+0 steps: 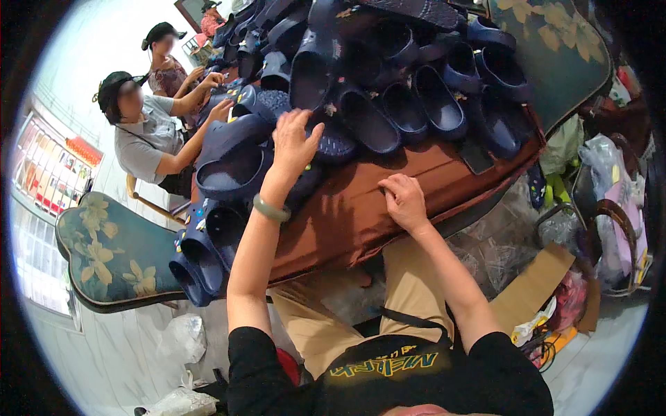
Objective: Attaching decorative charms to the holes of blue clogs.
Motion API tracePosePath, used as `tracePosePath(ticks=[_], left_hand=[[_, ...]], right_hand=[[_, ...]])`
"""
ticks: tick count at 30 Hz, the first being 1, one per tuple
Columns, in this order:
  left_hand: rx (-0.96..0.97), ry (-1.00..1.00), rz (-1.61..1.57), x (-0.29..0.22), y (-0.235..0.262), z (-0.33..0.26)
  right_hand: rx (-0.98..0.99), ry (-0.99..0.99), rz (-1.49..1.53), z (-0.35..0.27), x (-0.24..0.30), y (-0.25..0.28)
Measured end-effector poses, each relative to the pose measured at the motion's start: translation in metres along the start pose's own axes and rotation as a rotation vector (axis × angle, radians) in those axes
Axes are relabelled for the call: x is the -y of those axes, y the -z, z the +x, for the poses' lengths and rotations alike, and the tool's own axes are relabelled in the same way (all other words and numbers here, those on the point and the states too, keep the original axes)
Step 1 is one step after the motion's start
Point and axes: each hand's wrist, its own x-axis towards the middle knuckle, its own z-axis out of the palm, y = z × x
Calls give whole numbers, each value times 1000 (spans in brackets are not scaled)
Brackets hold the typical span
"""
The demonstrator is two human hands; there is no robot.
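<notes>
My left hand (295, 142) is open and empty, fingers spread. A dotted dark blue clog (334, 145) lies just right of it, nearer to it than to my right hand (404, 201); the clog's long axis is unclear. My right, fingers curled, is by the brown tabletop's (326, 223) near edge; whether it grips anything, I cannot tell.

From my head, at the near side of the table (340, 215), my wide view looks down and forward across it, close over my left hand (293, 144) and right hand (404, 202), bending toward its rim.
</notes>
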Motion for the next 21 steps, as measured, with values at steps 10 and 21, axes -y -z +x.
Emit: tracePosePath(ticks=[10,21], left_hand=[[-44,185,549,44,-21,73],[-122,-9,506,-20,30,-53]], right_hand=[[-9,11,14,3,1,-1],[25,-16,4,-2,1,0]])
